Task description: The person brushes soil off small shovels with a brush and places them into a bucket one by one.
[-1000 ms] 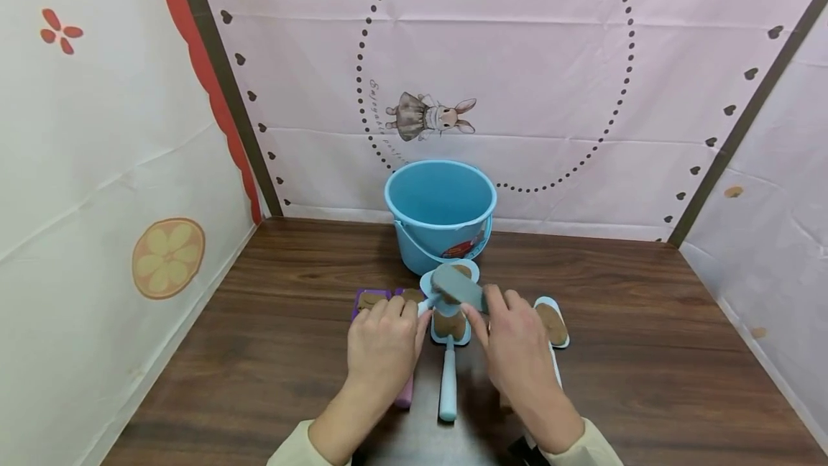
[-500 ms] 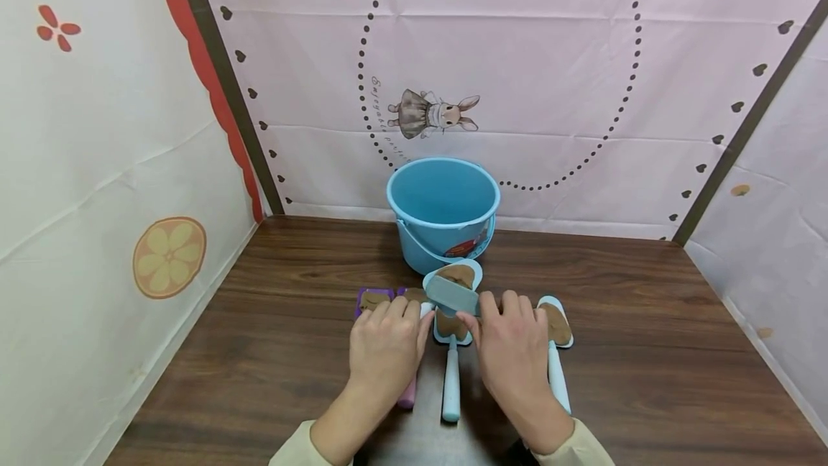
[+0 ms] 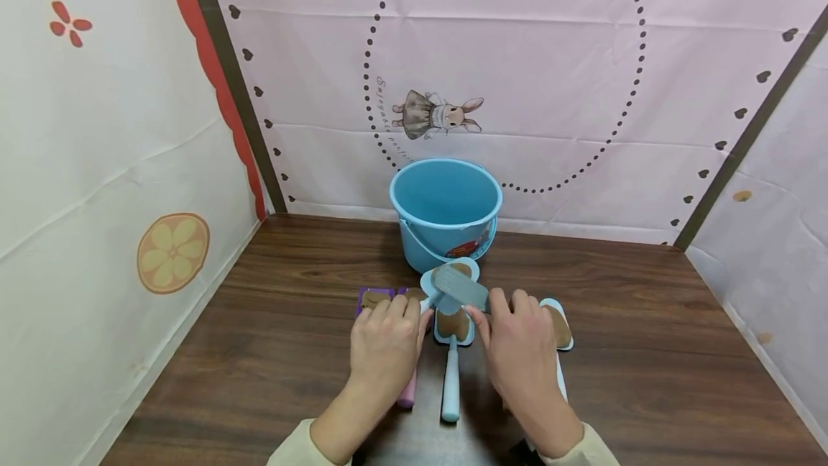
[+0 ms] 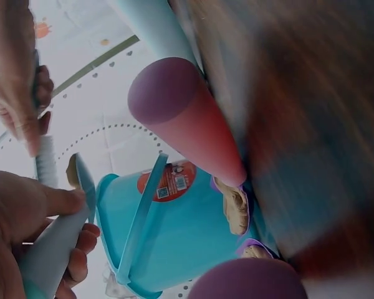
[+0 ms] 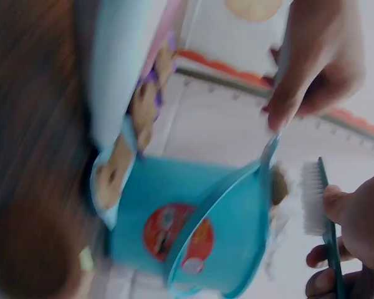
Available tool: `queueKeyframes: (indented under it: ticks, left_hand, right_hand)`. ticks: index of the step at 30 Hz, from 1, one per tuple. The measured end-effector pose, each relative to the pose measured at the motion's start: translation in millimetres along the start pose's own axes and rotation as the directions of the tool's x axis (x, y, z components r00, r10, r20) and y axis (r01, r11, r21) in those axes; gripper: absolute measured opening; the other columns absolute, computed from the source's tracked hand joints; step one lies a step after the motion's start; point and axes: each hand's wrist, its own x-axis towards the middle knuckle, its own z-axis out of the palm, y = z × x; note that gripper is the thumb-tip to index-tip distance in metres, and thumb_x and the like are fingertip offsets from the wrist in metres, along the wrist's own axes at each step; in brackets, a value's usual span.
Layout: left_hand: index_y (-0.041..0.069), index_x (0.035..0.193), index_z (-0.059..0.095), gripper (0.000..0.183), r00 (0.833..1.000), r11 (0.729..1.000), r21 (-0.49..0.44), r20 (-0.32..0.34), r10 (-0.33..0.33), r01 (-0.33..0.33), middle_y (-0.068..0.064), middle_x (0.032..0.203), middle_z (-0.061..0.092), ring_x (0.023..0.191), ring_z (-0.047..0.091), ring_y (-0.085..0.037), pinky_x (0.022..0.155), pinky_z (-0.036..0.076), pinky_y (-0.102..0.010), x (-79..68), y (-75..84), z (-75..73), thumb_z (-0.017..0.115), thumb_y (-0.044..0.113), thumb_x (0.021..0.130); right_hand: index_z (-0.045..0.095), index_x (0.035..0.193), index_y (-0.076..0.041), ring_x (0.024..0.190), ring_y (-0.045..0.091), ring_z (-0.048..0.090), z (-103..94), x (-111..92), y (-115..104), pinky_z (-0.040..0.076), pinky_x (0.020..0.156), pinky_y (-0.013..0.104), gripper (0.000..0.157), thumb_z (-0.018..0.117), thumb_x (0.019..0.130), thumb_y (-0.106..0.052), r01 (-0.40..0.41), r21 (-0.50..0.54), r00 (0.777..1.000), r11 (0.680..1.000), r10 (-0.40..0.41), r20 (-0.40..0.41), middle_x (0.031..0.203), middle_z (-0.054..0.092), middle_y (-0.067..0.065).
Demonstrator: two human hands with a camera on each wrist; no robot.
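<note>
My left hand grips the handle of a light-blue shovel; its rounded head carries a brown smear and lies in front of the bucket in the head view. In my right hand is a brush with a dark teal handle. Its white bristles face the shovel head in the right wrist view, and in the head view the brush overlaps the head from above. The thumbs of both hands are near each other. Part of the brown smear is hidden behind the brush.
A blue bucket stands behind the hands. Another light-blue shovel lies below them, and one lies to the right. Purple shovels with brown smears and pink handles lie at the left, partly covered by my left hand.
The brush has swept down and toward me over the shovel head, then back up. My right hand shifted slightly with it; the left hand keeps its hold on the shovel.
</note>
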Motion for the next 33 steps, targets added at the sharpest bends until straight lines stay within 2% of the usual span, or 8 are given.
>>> queueKeyframes:
  ticks: [4, 7, 11, 15, 23, 26, 30, 33]
  left_hand:
    - [0.008, 0.080, 0.071, 0.025, 1.000, 0.999, 0.034, -0.026, 0.012, -0.012, -0.004, 0.074, 0.062, 0.060, 0.055, -0.022, 0.051, 0.037, -0.035, 0.8, 1.5, 0.8, 0.084, 0.029, 0.081]
    - [0.007, 0.085, 0.073, 0.025, 0.998, 0.999, 0.042, -0.047, 0.031, -0.029, -0.007, 0.077, 0.064, 0.063, 0.054, -0.022, 0.055, 0.038, -0.035, 0.2, 2.5, 1.2, 0.084, 0.029, 0.082]
    - [0.005, 0.093, 0.076, 0.032, 0.997, 0.997, 0.059, -0.051, 0.055, -0.052, -0.007, 0.079, 0.064, 0.065, 0.056, -0.022, 0.056, 0.040, -0.035, -1.2, 3.2, 2.7, 0.082, 0.036, 0.083]
    - [0.005, 0.091, 0.076, 0.034, 0.998, 0.996, 0.068, -0.027, 0.058, -0.056, -0.006, 0.077, 0.062, 0.064, 0.056, -0.021, 0.056, 0.039, -0.034, -2.7, 3.4, 4.0, 0.083, 0.038, 0.082]
    - [0.006, 0.087, 0.075, 0.033, 0.999, 0.997, 0.061, 0.002, 0.053, -0.053, -0.005, 0.073, 0.059, 0.062, 0.053, -0.020, 0.055, 0.036, -0.033, -4.1, 3.6, 3.9, 0.086, 0.036, 0.079]
    - [0.007, 0.086, 0.076, 0.034, 0.999, 0.997, 0.058, -0.002, 0.046, -0.046, -0.005, 0.073, 0.060, 0.062, 0.053, -0.021, 0.054, 0.037, -0.033, -3.1, 3.5, 2.9, 0.089, 0.036, 0.076]
    - [0.008, 0.085, 0.077, 0.032, 0.999, 0.998, 0.049, 0.001, 0.041, -0.041, -0.004, 0.074, 0.061, 0.063, 0.054, -0.021, 0.055, 0.038, -0.034, -1.6, 3.4, 1.7, 0.090, 0.035, 0.074]
    - [0.008, 0.085, 0.077, 0.031, 0.999, 0.998, 0.042, 0.016, 0.042, -0.042, -0.004, 0.074, 0.062, 0.063, 0.055, -0.021, 0.055, 0.038, -0.033, -0.8, 3.9, 0.6, 0.089, 0.035, 0.077]
  right_hand:
    - [0.058, 0.087, -0.003, 0.053, 0.027, 0.044, -2.2, -4.4, -13.6, 0.037, 0.050, 0.038, 0.048, 0.058, 0.099, -0.049, 0.040, -0.006, 0.998, 0.999, -0.040, 0.039, 0.066, 0.042, 0.008]
    - [0.057, 0.088, -0.004, 0.055, 0.027, 0.046, -0.1, -6.4, -17.8, 0.038, 0.051, 0.038, 0.046, 0.060, 0.098, -0.049, 0.019, -0.043, 0.997, 0.999, -0.015, 0.077, 0.066, 0.042, 0.008]
    - [0.059, 0.090, -0.004, 0.055, 0.027, 0.046, 4.6, -5.8, -13.8, 0.037, 0.050, 0.038, 0.046, 0.061, 0.098, -0.049, -0.004, -0.085, 0.997, 0.996, 0.010, 0.074, 0.067, 0.043, 0.009]
    - [0.062, 0.096, -0.003, 0.055, 0.025, 0.045, 6.7, -3.0, -5.7, 0.036, 0.050, 0.035, 0.045, 0.067, 0.095, -0.047, -0.027, -0.099, 0.996, 0.995, 0.035, 0.086, 0.067, 0.043, 0.009]
    - [0.059, 0.091, -0.001, 0.054, 0.024, 0.043, -2.0, 3.9, 6.5, 0.036, 0.050, 0.034, 0.044, 0.074, 0.091, -0.042, -0.077, -0.055, 0.996, 0.996, 0.079, 0.049, 0.066, 0.038, 0.008]
    - [0.059, 0.089, -0.001, 0.054, 0.023, 0.042, -7.3, 2.5, -0.8, 0.036, 0.051, 0.034, 0.043, 0.076, 0.090, -0.041, -0.044, -0.007, 0.998, 0.999, 0.044, 0.033, 0.066, 0.038, 0.007]
    - [0.055, 0.083, -0.004, 0.054, 0.025, 0.045, -5.0, -3.8, -13.8, 0.037, 0.051, 0.036, 0.044, 0.072, 0.092, -0.043, 0.028, -0.011, 0.996, 1.000, -0.027, 0.080, 0.066, 0.040, 0.006]
    - [0.055, 0.083, -0.004, 0.055, 0.027, 0.048, 1.5, -5.7, -14.5, 0.039, 0.051, 0.037, 0.044, 0.072, 0.093, -0.044, 0.013, -0.058, 0.994, 0.998, -0.006, 0.111, 0.066, 0.043, 0.008]
